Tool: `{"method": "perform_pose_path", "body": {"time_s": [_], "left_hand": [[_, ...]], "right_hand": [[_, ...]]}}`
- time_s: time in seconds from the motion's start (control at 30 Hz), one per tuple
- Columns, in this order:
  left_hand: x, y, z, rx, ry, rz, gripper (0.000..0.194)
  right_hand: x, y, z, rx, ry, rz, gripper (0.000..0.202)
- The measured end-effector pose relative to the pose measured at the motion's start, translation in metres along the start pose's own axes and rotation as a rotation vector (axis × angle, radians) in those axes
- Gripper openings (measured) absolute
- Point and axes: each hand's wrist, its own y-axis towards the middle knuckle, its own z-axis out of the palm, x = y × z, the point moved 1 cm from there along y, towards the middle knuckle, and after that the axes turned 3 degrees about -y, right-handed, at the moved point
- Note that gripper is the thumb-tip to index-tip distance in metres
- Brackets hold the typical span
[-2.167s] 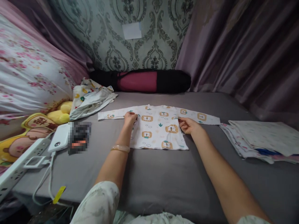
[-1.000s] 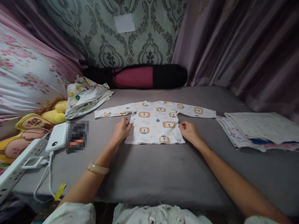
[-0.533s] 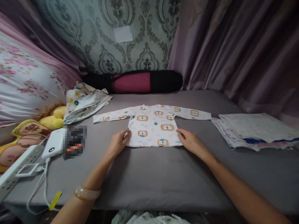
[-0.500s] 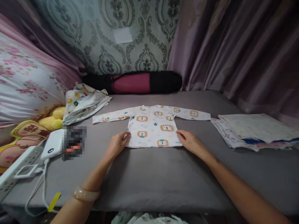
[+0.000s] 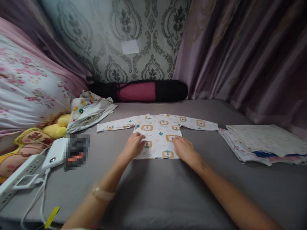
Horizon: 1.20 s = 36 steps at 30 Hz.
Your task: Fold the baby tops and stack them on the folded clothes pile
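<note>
Reaching in from the near edge in the head view, both bare hands lie over the small printed shirt (image 5: 155,143), which is the landmark here; it is spread face up on the grey-covered surface (image 5: 153,191), hem toward the wearer, sleeves out to either side. Laid this way, body and sleeves are probably easy to get at from both sides. Left hand (image 5: 134,146): over the lower left of the shirt, fingers bent; blur, so cannot tell whether they pinch cloth or only touch it. Right hand (image 5: 185,151): over the lower right, fingers curled down near a lion print; cannot tell if they close on fabric. The near-mirrored placing likely keeps the pull on the cloth even. Right of the shirt, just beside its cuff: a stack of folded cloth (image 5: 266,137), layered flat, presumably so it sits steady. Beyond the left sleeve: a loose heap of clothes (image 5: 92,110). Behind the shirt, along the wall: a black and maroon roll (image 5: 136,92). Left of it, nearer the wearer: a white power bank (image 5: 54,153), cable attached, next to a power strip (image 5: 20,175), perhaps so the short lead reaches.
</note>
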Motion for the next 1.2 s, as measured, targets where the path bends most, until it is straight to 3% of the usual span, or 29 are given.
{"method": "perform_pose_path", "body": {"time_s": [0.07, 0.13, 0.27, 0.4, 0.53, 0.7, 0.77, 0.87, 1.03, 1.13, 1.2], "left_hand": [[-0.020, 0.029, 0.020, -0.048, 0.003, 0.058, 0.031], [-0.031, 0.051, 0.041, -0.096, 0.035, 0.039, 0.034], [-0.020, 0.058, 0.061, -0.098, 0.105, -0.009, 0.039], [0.012, 0.035, 0.048, -0.087, 0.170, -0.077, 0.054], [0.042, 0.013, 0.027, 0.046, 0.186, -0.107, 0.057], [0.058, 0.003, 0.008, 0.183, 0.176, -0.061, 0.057], [0.049, 0.003, 0.005, 0.180, 0.201, -0.072, 0.053], [0.014, 0.002, 0.009, 0.118, 0.243, -0.065, 0.046], [-0.045, -0.008, 0.041, 0.127, 0.190, -0.063, 0.057], [-0.050, -0.015, 0.052, 0.140, 0.164, -0.068, 0.062], [-0.047, -0.017, 0.050, 0.163, 0.150, -0.069, 0.062]], "right_hand": [[0.030, 0.027, 0.006, -0.140, 0.038, -0.097, 0.042], [0.051, 0.050, 0.019, -0.202, 0.073, -0.142, 0.048], [0.054, 0.064, 0.045, -0.211, 0.163, -0.085, 0.054], [0.021, 0.051, 0.050, -0.182, 0.160, -0.091, 0.060], [-0.018, 0.037, 0.052, -0.178, 0.128, -0.115, 0.060], [-0.043, 0.029, 0.053, -0.155, 0.104, -0.154, 0.059], [-0.038, 0.028, 0.048, -0.142, 0.084, -0.144, 0.058], [-0.015, 0.023, 0.040, -0.143, 0.069, -0.158, 0.055], [0.023, 0.012, 0.044, -0.128, 0.104, -0.287, 0.056], [0.027, 0.008, 0.051, -0.131, 0.094, -0.301, 0.056], [0.025, 0.008, 0.052, -0.136, 0.077, -0.304, 0.055]]}}
